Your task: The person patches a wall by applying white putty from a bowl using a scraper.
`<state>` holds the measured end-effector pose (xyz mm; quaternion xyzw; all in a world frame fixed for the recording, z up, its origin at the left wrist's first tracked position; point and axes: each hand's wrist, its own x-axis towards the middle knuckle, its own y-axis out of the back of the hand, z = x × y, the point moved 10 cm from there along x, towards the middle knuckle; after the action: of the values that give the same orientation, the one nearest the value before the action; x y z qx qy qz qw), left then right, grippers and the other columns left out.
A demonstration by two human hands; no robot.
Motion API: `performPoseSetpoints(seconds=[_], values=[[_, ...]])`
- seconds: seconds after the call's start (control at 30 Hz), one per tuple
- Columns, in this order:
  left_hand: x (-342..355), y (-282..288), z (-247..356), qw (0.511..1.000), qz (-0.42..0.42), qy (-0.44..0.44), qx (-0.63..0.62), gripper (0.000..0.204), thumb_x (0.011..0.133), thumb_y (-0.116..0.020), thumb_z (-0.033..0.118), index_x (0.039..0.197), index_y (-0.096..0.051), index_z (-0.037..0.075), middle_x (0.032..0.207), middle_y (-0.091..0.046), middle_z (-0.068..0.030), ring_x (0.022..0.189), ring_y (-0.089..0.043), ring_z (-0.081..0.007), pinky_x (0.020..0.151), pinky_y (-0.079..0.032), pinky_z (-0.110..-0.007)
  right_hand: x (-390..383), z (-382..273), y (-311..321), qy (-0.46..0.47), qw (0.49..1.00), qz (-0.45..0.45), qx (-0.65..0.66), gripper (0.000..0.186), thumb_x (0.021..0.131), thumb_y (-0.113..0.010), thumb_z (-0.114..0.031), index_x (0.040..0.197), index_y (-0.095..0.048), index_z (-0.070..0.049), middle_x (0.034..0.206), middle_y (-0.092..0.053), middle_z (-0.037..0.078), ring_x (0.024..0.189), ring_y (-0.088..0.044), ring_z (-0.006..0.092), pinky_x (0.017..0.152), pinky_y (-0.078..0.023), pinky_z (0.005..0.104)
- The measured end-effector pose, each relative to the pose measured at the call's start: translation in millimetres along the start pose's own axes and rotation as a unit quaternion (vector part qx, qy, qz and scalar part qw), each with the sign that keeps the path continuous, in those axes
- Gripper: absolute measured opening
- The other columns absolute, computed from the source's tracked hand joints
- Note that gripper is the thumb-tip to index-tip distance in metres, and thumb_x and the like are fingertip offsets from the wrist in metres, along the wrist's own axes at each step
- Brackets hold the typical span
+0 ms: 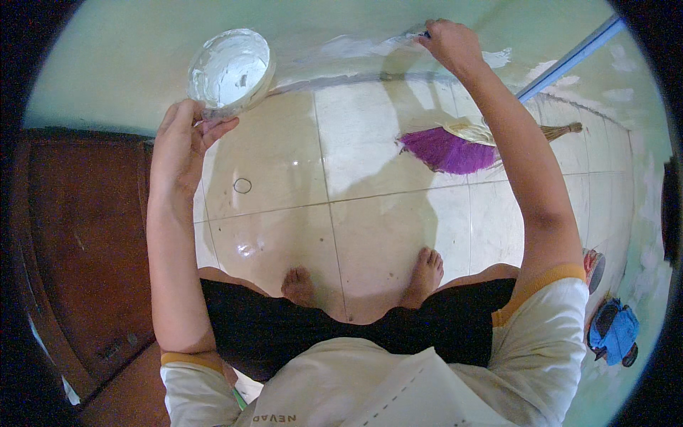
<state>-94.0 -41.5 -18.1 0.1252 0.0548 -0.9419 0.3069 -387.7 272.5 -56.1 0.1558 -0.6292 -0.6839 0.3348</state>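
Observation:
My left hand (pixel 183 132) grips the lower edge of a round, clear plastic tub (pixel 264 85), its fingers under and around the rim. White putty (pixel 238 65) coats the inside of the tub, which is tilted so that its mouth faces me. Farther right, my right hand (pixel 454 48) is closed on a putty knife (pixel 421 35) held against the pale green wall (pixel 334 18). Only a bit of blue handle and the blade end show; my fingers hide the rest. White smears (pixel 348 47) run along the wall left of the blade.
Below my right forearm lies a broom (pixel 455 153) with purple bristles on the tiled floor (pixel 384 235). A light blue pole (pixel 569 60) leans at the upper right. Brown wooden furniture (pixel 85 249) stands left. At the right lie a blue cloth item (pixel 617 333) and a reddish object (pixel 593 269).

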Motion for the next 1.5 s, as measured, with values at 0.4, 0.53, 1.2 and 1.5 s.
performPoseSetpoints(seconds=[0.4, 0.53, 1.2, 1.5], values=[[9.3, 8.7, -4.6, 1.000, 0.003, -0.004, -0.015, 0.022, 0.092, -0.048, 0.016, 0.096, -0.054, -0.005, 0.104, -0.061, -0.0194, 0.099, -0.064, -0.0304, 0.094, -0.054, -0.044, -13.5, 33.9, 49.9, -0.010, 0.993, -0.117, 0.014, 0.041, 0.091, -0.059, -0.041, 0.088, -0.068, -0.001, 0.086, -0.068, 0.021, 0.083, -0.066, 0.0398, 0.077, -0.051, 0.0503], [10.0, 7.2, -3.4, 1.000, -0.011, -0.002, -0.005, 0.022, 0.093, -0.048, 0.016, 0.096, -0.054, -0.005, 0.101, -0.062, -0.0194, 0.094, -0.065, -0.0302, 0.092, -0.055, -0.044, -23.2, 13.9, 17.2, 0.069, 0.987, -0.146, -0.010, 0.034, 0.092, -0.057, -0.033, 0.094, -0.063, 0.001, 0.089, -0.067, 0.022, 0.086, -0.065, 0.0413, 0.079, -0.051, 0.0507], [8.8, 7.1, -4.1, 1.000, -0.003, 0.001, -0.013, 0.018, 0.093, -0.048, 0.014, 0.094, -0.056, -0.001, 0.098, -0.063, -0.0165, 0.088, -0.064, -0.0286, 0.090, -0.056, -0.045, 4.6, -1.6, -3.4, 0.009, 0.998, 0.042, 0.035, 0.031, 0.090, -0.062, -0.031, 0.101, -0.055, -0.003, 0.093, -0.067, 0.020, 0.089, -0.065, 0.0390, 0.075, -0.052, 0.0490], [7.9, 11.8, -3.3, 1.000, -0.006, 0.002, 0.008, 0.019, 0.093, -0.047, 0.015, 0.095, -0.056, -0.002, 0.102, -0.063, -0.0178, 0.097, -0.064, -0.0303, 0.092, -0.055, -0.045, -6.3, 14.9, 46.3, -0.042, 0.997, 0.058, 0.014, 0.029, 0.081, -0.066, -0.022, 0.098, -0.060, 0.001, 0.082, -0.066, 0.023, 0.082, -0.065, 0.0399, 0.073, -0.051, 0.0494]])
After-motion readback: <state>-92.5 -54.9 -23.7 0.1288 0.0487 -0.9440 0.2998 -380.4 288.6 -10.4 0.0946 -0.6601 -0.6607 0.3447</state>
